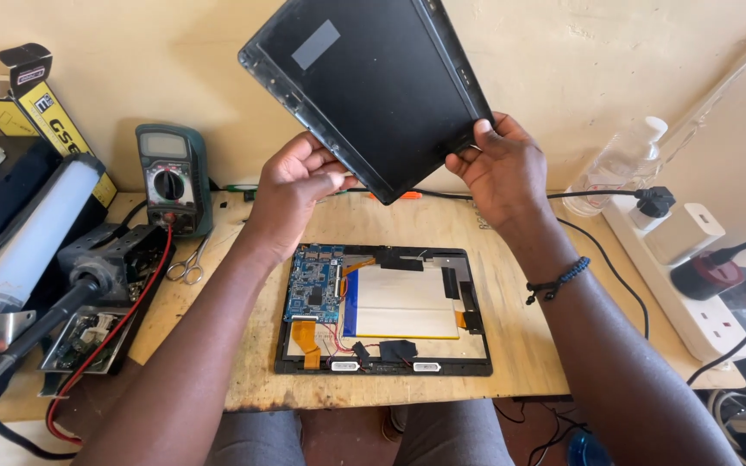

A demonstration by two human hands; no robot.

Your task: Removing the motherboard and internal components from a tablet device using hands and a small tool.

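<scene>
Both hands, left hand (291, 185) and right hand (498, 168), fingers clamped on back cover (364, 86) lower edge above opened tablet (383, 309) (mid-tabletop); thin, light, likely flexes—grip edges.

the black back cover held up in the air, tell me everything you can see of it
The back cover is a thin, flat, dark panel, plastic by its look, with a raised rim and a grey rectangular patch on its inner face. It is tilted, lifted above the opened tablet. The left hand and right hand grip its lower edge.
</scene>
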